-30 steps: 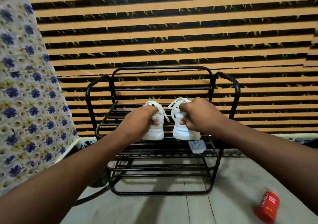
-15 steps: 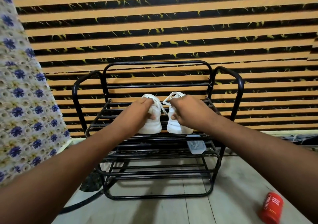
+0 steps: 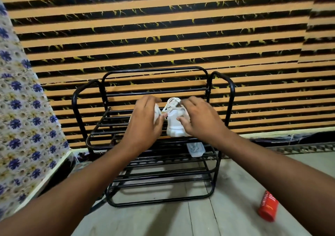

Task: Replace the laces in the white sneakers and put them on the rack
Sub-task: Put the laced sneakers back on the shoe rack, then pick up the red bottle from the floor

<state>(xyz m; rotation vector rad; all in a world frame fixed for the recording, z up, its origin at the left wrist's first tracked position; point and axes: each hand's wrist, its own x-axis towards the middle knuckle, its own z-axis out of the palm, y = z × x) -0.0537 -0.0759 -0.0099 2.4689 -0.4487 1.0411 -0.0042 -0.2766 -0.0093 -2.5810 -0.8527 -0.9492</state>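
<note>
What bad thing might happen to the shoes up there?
The white sneakers sit on thin bars of the black rack, so one might tip or slip between the bars as the left hand and right hand let go. A loose lace could also snag on a finger.

Black tubular metal shoe rack (image 3: 222, 83), painted, faintly glossy. White sneakers (image 3: 175, 122) in smooth matt upper material, with woven white laces (image 3: 171, 107). Pale wood-look plank floor (image 3: 199, 217), matt. Red cylindrical can (image 3: 268, 208), glossy. Floral blue-and-white cloth (image 3: 21, 118), textured. Orange-and-black striped wall covering (image 3: 163, 36), marble-veined, slightly shiny.
</note>
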